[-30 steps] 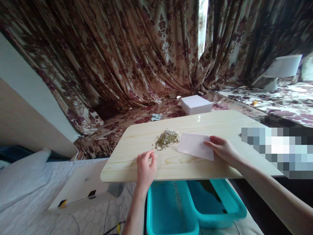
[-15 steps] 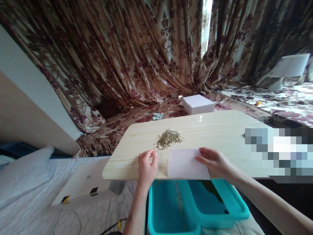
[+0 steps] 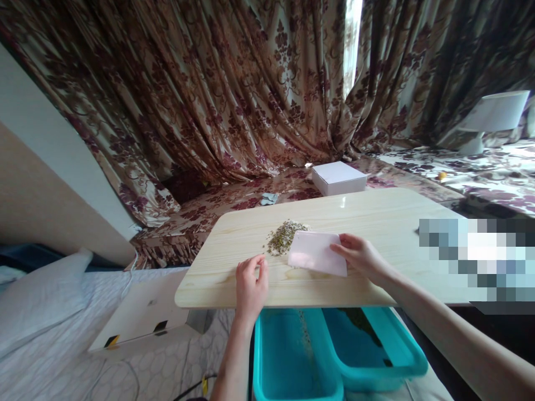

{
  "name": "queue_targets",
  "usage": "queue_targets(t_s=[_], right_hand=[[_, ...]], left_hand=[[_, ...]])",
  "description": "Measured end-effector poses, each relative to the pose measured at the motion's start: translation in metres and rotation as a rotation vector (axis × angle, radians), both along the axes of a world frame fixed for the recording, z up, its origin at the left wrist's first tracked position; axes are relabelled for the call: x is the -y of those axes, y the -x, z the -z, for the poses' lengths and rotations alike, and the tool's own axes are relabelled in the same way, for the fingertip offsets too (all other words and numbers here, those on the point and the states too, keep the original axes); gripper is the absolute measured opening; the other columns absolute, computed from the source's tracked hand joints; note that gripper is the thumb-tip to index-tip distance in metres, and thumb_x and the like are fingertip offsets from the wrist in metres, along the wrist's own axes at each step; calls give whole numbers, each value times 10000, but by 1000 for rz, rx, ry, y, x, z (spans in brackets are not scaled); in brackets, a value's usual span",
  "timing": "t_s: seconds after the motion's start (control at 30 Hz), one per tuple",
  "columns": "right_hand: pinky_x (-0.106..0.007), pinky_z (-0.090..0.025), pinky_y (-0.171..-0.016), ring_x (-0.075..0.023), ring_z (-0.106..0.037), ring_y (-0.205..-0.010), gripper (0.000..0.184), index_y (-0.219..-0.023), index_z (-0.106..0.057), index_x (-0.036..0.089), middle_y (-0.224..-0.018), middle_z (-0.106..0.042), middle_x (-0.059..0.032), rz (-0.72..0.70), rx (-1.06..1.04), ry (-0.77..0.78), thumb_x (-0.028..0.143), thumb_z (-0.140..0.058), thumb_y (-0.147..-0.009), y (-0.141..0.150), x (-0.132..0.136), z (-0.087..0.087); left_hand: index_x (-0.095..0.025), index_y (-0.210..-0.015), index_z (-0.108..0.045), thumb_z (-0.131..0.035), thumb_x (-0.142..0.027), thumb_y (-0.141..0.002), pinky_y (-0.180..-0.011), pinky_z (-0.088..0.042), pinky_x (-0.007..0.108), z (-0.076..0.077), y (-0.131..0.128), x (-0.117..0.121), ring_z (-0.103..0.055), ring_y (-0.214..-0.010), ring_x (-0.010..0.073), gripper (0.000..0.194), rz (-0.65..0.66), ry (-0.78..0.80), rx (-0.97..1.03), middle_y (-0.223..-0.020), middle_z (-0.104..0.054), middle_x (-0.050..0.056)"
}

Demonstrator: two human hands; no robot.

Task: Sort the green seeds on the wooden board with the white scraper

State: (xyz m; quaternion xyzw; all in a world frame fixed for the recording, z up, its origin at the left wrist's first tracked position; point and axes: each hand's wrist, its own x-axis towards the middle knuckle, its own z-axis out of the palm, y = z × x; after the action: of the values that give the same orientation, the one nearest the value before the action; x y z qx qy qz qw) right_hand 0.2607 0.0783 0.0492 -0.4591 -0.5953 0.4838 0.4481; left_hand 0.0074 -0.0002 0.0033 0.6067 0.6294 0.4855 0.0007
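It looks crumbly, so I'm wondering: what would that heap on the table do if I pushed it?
The heap would probably spread rather than move as one lump, since a few loose bits lie around its edge. Each bit looks tiny, so likely light. The bits may slide easily too, because the tabletop looks smooth and has a shiny spot.

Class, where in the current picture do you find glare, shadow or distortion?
All in the head view: the curtain gap is washed out and the curtains to its right fall dark; a small glare spot sits near the far edge of the tabletop; the lamp looks slanted, probably lens distortion; a mosaic patch hides detail at right.
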Motion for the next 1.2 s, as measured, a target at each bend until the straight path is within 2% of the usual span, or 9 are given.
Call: queue_targets(t_s=[0.17, 0.27, 0.33, 0.43, 0.57, 0.7, 0.93, 1.2], right_hand=[[-255, -444, -497, -164, -581, -611, 315, -626, -529, 200, -638, -625, -8, -185, -36, 34, 462, -703, -606, 15, 22, 9], [-281, -489, -557, -185, -617, -659, 318, -667, -552, 198, -677, -657, -19, -267, -43, 57, 468, -710, -608, 10, 29, 8], [-279, -491, -549, -185, -621, -643, 325, -681, -566, 196, -664, -658, -23, -192, -4, 21, 475, -715, -608, -3, 23, 3], [-291, -516, -604, -191, -646, -694, 361, -826, -603, 207, -797, -704, -55, 57, -10, -39, 480, -714, -617, -29, -2, -6], [-324, -534, -632, -208, -664, -699, 330, -831, -593, 234, -802, -717, -54, 216, -60, -73, 472, -698, -627, -53, -39, -6], [-326, -533, -643, -210, -666, -708, 303, -840, -595, 228, -809, -720, -56, 218, -78, -88, 439, -693, -647, -50, -53, -1], [-300, -511, -640, -195, -656, -715, 293, -850, -588, 211, -814, -714, -54, 170, -83, -113, 436, -659, -677, -30, -50, 0], [-287, -493, -621, -178, -637, -683, 266, -853, -589, 211, -791, -705, -41, 156, -76, -113, 409, -648, -686, -33, -48, 2]], left_hand=[[-187, -989, -634, -368, -360, -935, -821, -482, 334, 2, 4, -1, -609, -923, 197, 322, -3, 8, 31, -959, -677, 75], [-188, -981, -635, -375, -358, -933, -812, -482, 336, 2, 3, -1, -611, -908, 196, 315, -5, 8, 19, -955, -678, 74], [-190, -964, -640, -411, -350, -916, -833, -470, 354, 1, 1, 0, -610, -902, 201, 283, -4, 7, -5, -954, -681, 73], [-193, -930, -649, -470, -329, -880, -886, -435, 397, -1, -3, 0, -607, -891, 212, 229, -4, 4, -52, -929, -684, 71], [-196, -911, -648, -487, -317, -862, -897, -417, 422, -2, -6, 1, -604, -873, 220, 207, -7, 1, -96, -899, -682, 70], [-199, -913, -642, -477, -309, -865, -905, -411, 424, -2, -5, 1, -602, -875, 222, 205, -12, 3, -119, -897, -682, 67], [-199, -912, -643, -481, -303, -863, -896, -419, 408, -2, -5, 1, -603, -869, 215, 199, -15, 2, -138, -896, -684, 64], [-200, -901, -646, -483, -300, -861, -888, -424, 397, -1, -5, 0, -608, -857, 209, 195, -17, -3, -143, -889, -683, 61]])
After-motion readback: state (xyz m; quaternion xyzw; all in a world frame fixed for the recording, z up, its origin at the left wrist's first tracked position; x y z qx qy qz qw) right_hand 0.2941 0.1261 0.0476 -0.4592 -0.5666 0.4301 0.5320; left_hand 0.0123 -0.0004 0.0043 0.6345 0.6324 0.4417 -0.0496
